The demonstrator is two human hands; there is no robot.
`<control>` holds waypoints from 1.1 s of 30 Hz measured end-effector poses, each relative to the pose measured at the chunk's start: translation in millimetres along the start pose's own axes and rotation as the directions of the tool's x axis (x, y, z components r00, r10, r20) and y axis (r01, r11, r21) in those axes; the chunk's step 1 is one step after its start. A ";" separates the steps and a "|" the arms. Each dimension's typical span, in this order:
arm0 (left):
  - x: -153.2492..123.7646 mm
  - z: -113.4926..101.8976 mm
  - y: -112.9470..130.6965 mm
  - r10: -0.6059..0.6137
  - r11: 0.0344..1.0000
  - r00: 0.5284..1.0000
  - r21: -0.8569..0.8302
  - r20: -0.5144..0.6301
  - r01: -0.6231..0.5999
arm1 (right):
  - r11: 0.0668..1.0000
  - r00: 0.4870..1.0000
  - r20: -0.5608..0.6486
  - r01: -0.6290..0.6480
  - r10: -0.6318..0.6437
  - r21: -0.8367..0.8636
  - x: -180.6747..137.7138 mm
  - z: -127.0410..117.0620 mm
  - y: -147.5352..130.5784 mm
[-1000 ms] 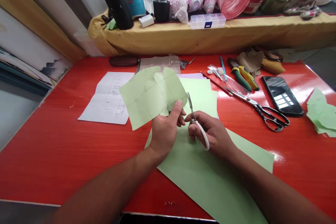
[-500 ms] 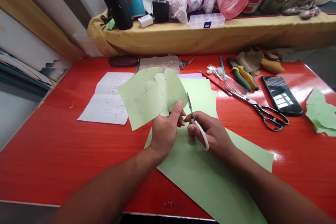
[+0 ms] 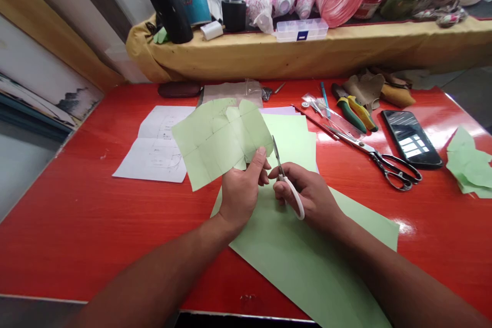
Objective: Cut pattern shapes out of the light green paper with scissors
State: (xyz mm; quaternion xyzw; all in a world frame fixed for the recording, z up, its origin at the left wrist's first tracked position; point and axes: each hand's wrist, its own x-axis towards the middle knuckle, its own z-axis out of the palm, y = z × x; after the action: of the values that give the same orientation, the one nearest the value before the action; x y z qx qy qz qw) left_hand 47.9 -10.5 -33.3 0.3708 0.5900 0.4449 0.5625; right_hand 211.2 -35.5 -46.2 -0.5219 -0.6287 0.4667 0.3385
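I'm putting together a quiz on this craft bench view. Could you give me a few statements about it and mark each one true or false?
The left hand holds a piece of pale green paper. True.

The right hand holds black-handled scissors. False: the scissors in it have white handles.

A smartphone lies on the red table, to the right of the hands. True.

The black-handled shears lie on the white printed sheets. False: they lie on the red table, and the sheets are to the left of the hands.

A clear plastic compartment box sits on the yellow-clothed shelf. True.
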 end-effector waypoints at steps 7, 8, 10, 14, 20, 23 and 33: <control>0.1 0.5 -0.2 0.001 1.000 1.000 0.010 -0.008 0.000 | 1.000 1.000 0.005 0.005 -0.005 0.001 -0.1 0.3 0.5; 0.1 0.5 -0.2 0.000 1.000 1.000 0.009 -0.009 0.000 | 1.000 1.000 0.004 0.007 -0.007 0.001 -0.1 0.4 0.7; 0.3 0.5 -0.5 0.001 1.000 1.000 0.004 -0.010 -0.001 | 1.000 1.000 0.001 0.007 -0.007 0.001 -0.2 0.6 1.2; 1.0 0.7 -1.1 0.011 1.000 1.000 -0.005 -0.010 -0.011 | 1.000 1.000 0.003 0.005 -0.005 0.005 -0.5 0.8 1.7; 1.3 0.7 -1.8 0.013 1.000 1.000 0.006 -0.012 -0.013 | 1.000 1.000 -0.007 0.006 -0.006 0.002 -0.5 1.3 0.1; 1.0 0.5 -1.9 0.020 1.000 1.000 0.011 -0.011 -0.020 | 1.000 1.000 -0.005 0.005 -0.005 -0.006 -0.4 1.1 -0.6; 1.1 0.5 -1.8 0.010 1.000 1.000 -0.010 -0.012 -0.010 | 0.999 1.000 -0.015 -0.019 0.020 0.032 -0.5 1.6 0.1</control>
State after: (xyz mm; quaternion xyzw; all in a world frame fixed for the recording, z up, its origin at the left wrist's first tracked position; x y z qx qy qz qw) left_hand 48.4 -10.0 -35.3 0.3680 0.5894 0.4530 0.5586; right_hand 209.9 -36.3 -46.8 -0.5260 -0.6134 0.4759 0.3473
